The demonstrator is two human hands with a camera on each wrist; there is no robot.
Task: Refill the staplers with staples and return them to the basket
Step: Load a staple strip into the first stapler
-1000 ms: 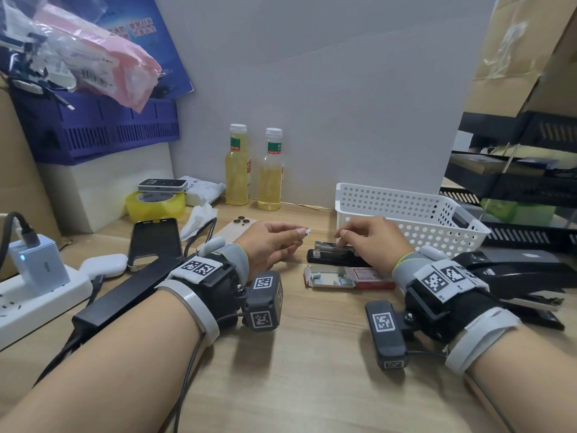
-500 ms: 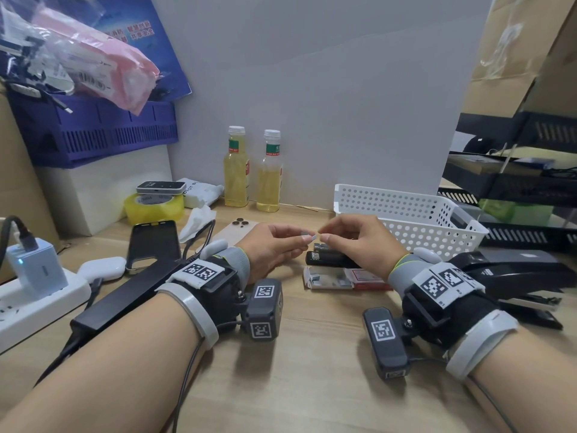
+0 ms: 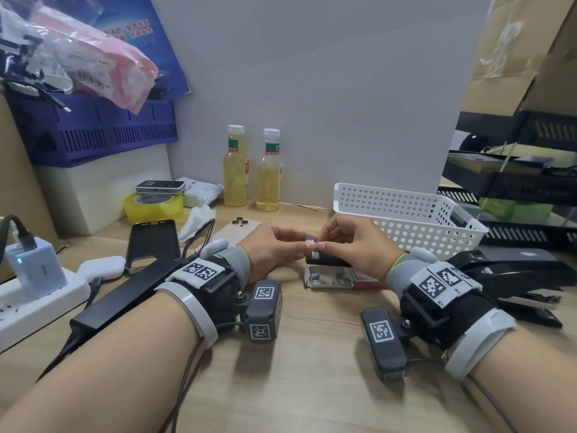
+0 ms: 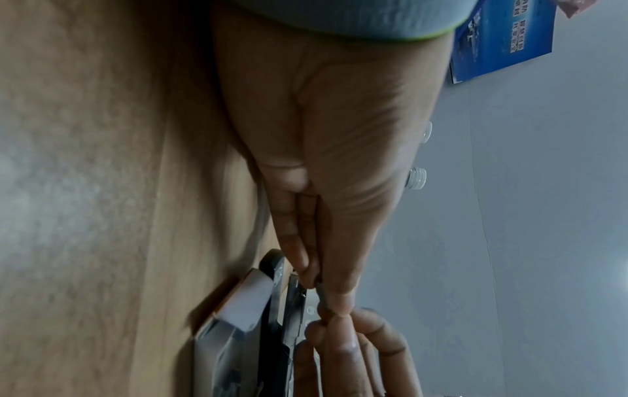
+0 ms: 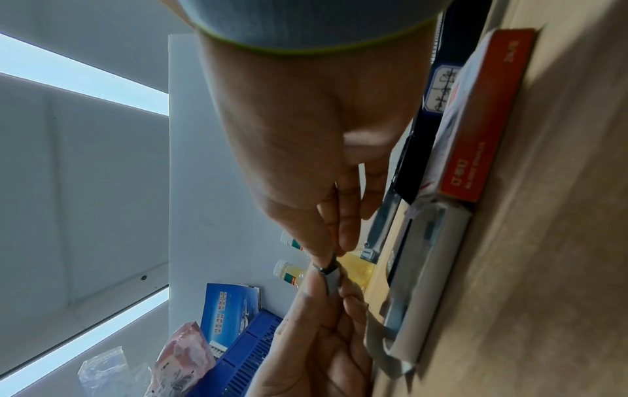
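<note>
Both hands meet above the table and pinch one small strip of staples (image 3: pixel 310 240) between them. My left hand (image 3: pixel 305 244) holds its left end between thumb and fingertips, and my right hand (image 3: pixel 323 244) holds the other end. The wrist views show the same strip of staples (image 5: pixel 331 276) (image 4: pixel 322 302) in both pinches. Just beneath lies a small black stapler (image 3: pixel 331 261), its metal channel (image 5: pixel 380 225) open. An opened red and white staple box (image 3: pixel 338 277) lies in front of it. The white perforated basket (image 3: pixel 406 214) stands behind my right hand.
A large black stapler (image 3: pixel 524 276) lies at the right, next to black paper trays (image 3: pixel 512 182). Two bottles of yellow liquid (image 3: pixel 249 170) stand at the back wall. At the left are phones (image 3: pixel 153 245), a tape roll (image 3: pixel 153 207), a black bar (image 3: pixel 125 295) and a power strip (image 3: pixel 34 295).
My right hand has lifted off the small stapler and come up to my left hand. Both hands now pinch the staple strip, which only my left hand held before.
</note>
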